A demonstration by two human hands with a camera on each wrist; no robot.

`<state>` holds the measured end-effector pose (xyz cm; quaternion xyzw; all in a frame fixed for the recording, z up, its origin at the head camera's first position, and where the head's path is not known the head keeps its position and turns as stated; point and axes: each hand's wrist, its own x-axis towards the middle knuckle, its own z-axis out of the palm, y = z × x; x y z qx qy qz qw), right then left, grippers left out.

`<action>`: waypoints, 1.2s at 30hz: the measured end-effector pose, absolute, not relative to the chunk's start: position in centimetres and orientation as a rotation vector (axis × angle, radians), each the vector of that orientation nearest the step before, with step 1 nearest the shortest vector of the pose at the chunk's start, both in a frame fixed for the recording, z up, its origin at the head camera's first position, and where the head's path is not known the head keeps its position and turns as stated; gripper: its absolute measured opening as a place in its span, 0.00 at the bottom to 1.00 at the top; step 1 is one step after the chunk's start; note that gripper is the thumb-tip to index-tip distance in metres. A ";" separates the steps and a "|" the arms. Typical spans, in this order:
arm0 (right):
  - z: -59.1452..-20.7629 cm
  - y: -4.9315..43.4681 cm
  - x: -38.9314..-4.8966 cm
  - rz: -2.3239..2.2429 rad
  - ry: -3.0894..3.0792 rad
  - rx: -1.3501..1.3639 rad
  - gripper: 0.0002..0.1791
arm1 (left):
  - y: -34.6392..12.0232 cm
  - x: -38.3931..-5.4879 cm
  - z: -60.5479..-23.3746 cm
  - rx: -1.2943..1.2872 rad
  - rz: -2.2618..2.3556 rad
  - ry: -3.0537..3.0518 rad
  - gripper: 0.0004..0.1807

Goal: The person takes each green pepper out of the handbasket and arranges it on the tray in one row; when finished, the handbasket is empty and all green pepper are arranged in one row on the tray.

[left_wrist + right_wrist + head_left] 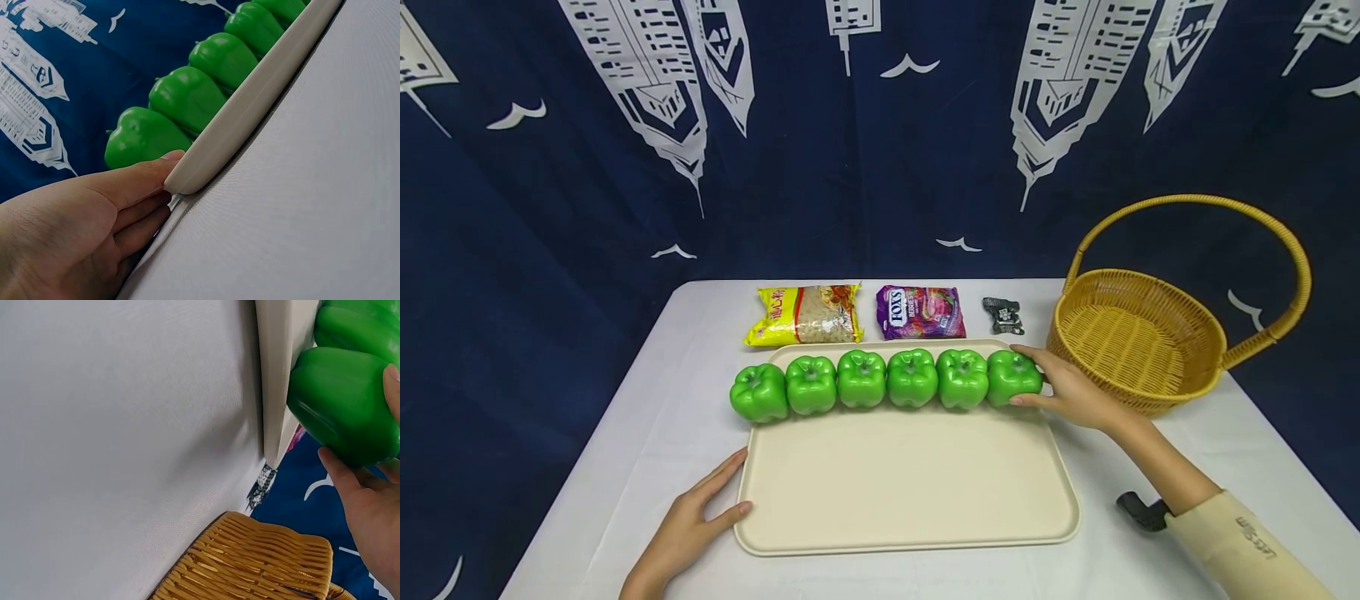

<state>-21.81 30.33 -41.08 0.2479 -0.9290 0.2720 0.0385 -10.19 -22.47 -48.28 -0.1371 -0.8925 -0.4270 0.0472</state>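
Several green bell peppers (912, 378) stand side by side in a row along the far edge of a cream tray (902, 483). The leftmost pepper (760, 393) juts past the tray's left edge. My right hand (1063, 385) grips the rightmost pepper (344, 403), thumb on its near side and fingers on its far side. At the tray's left side, my left hand (688, 521) rests with its thumb (173, 155) on the rim and its fairly straight fingers against the outer edge.
Behind the tray lie a yellow food packet (808, 315), a purple Fox's candy bag (921, 312) and a small black packet (1003, 316). A wicker basket (1138, 333) with a tall handle stands at the right. A black object (1142, 510) lies beside the right sleeve.
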 end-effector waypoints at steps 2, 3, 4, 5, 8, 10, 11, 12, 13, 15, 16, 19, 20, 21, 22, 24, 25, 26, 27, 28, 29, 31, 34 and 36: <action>-41.1 30.2 -21.9 0.835 -2.853 0.762 0.45 | -22.5 -10.2 -48.3 -0.421 -1.298 -2.720 0.35; -41.1 30.2 -21.9 0.834 -2.857 0.761 0.45 | -22.5 -10.3 -48.4 -0.420 -1.294 -2.723 0.36; -41.1 30.2 -21.9 0.831 -2.861 0.759 0.45 | -22.5 -10.3 -48.4 -0.418 -1.290 -2.725 0.36; -41.2 30.2 -21.9 0.831 -2.862 0.755 0.45 | -22.5 -10.3 -48.5 -0.414 -1.287 -2.728 0.36; -41.2 30.2 -21.8 0.816 -2.862 0.764 0.46 | -22.6 -10.4 -48.7 -0.408 -1.271 -2.734 0.36; -41.2 30.3 -21.8 0.807 -2.862 0.765 0.46 | -22.4 -10.2 -48.4 -0.410 -1.261 -2.729 0.36; -41.2 30.3 -21.8 0.806 -2.862 0.767 0.47 | -22.2 -10.1 -48.0 -0.413 -1.261 -2.722 0.36; -41.2 30.3 -21.8 0.809 -2.865 0.766 0.47 | -22.2 -10.1 -48.0 -0.418 -1.260 -2.719 0.35; -41.1 30.3 -21.8 0.812 -2.865 0.764 0.48 | -22.2 -10.1 -48.0 -0.421 -1.259 -2.719 0.35; -41.1 30.4 -21.7 0.817 -2.866 0.761 0.49 | -22.1 -10.1 -47.9 -0.426 -1.265 -2.716 0.35; -41.0 30.4 -21.7 0.819 -2.863 0.764 0.49 | -22.1 -10.1 -47.9 -0.427 -1.270 -2.717 0.35; -40.8 30.5 -21.4 0.835 -2.849 0.760 0.50 | -22.5 -10.4 -48.6 -0.438 -1.267 -2.721 0.36; -40.6 30.6 -21.3 0.840 -2.844 0.756 0.50 | -22.5 -10.4 -48.6 -0.443 -1.266 -2.718 0.36; -40.4 30.6 -21.2 0.848 -2.836 0.755 0.50 | -22.5 -10.4 -48.6 -0.445 -1.260 -2.719 0.35; -40.2 30.7 -21.0 0.859 -2.826 0.754 0.50 | -22.5 -10.4 -48.6 -0.449 -1.254 -2.719 0.35; -39.6 30.9 -20.6 0.878 -2.809 0.749 0.49 | -22.5 -10.4 -48.6 -0.454 -1.243 -2.725 0.35; -39.3 31.0 -20.4 0.880 -2.801 0.748 0.48 | -22.5 -10.4 -48.6 -0.454 -1.237 -2.731 0.35; -39.0 31.1 -20.1 0.884 -2.795 0.735 0.48 | -22.5 -10.4 -48.6 -0.454 -1.234 -2.738 0.35; -38.7 31.3 -19.9 0.885 -2.784 0.727 0.47 | -22.5 -10.4 -48.5 -0.455 -1.229 -2.750 0.36; -38.4 31.5 -19.6 0.885 -2.770 0.723 0.46 | -22.5 -10.4 -48.5 -0.457 -1.221 -2.763 0.36; -38.0 31.7 -19.4 0.879 -2.757 0.704 0.45 | -22.5 -10.4 -48.3 -0.462 -1.206 -2.777 0.36; -37.2 32.1 -18.9 0.862 -2.721 0.671 0.44 | -22.4 -10.4 -47.9 -0.470 -1.159 -2.814 0.37; -35.9 33.0 -18.3 0.835 -2.662 0.602 0.44 | -22.1 -10.3 -46.7 -0.472 -1.064 -2.901 0.37; -35.1 33.7 -17.9 0.810 -2.631 0.549 0.44 | -22.0 -10.1 -45.5 -0.449 -1.016 -2.994 0.38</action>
